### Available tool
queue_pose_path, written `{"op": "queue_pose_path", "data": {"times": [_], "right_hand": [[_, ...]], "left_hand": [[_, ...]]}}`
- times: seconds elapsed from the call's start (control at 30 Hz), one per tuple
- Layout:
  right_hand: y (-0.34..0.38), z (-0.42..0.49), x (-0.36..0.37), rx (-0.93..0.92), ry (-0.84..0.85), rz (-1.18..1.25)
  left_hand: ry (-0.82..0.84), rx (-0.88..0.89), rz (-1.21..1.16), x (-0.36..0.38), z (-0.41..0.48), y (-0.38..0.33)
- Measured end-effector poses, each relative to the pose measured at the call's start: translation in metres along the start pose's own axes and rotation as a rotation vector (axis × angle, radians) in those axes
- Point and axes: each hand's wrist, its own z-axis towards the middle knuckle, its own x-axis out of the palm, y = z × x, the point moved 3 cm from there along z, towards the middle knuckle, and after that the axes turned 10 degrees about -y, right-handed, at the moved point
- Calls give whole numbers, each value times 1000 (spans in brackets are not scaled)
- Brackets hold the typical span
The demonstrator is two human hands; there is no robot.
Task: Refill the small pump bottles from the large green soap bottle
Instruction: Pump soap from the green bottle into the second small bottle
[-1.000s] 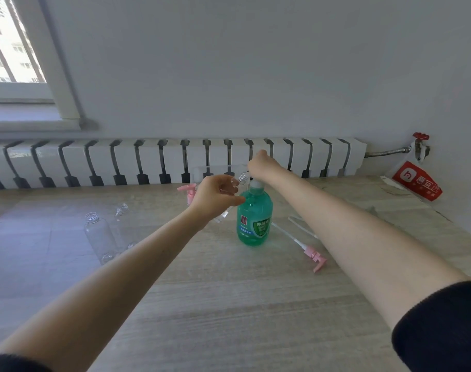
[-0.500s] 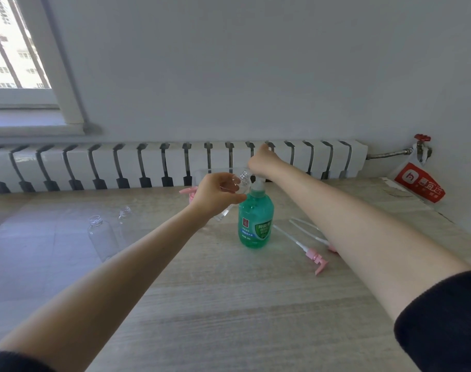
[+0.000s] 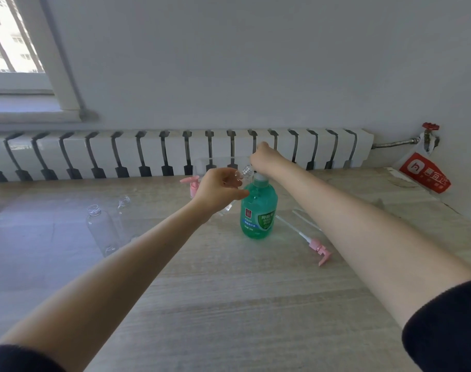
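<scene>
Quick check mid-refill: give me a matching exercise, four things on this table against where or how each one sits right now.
Things:
1. green soap bottle
2. clear bottle in the left hand
3. pink pump with tube
4. front capless bottle

States:
A. lying flat, right of the green soap bottle
B. upright, left of both hands
C. tilted, mouth toward the green soap bottle's top
D. upright, right hand on its top

Pairs: 1-D, 2-C, 3-A, 4-B

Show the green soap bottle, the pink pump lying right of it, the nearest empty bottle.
green soap bottle (image 3: 265,220): head view, label.
pink pump (image 3: 320,249): head view, nozzle head.
empty bottle (image 3: 101,232): head view, body.
</scene>
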Motion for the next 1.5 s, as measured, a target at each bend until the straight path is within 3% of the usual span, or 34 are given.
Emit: {"op": "queue_pose_path", "data": {"times": [1.5], "right_hand": [[2, -1, -1, -15, 6, -41]], "left_hand": [[-5, 18, -2, -1, -1, 0]]}}
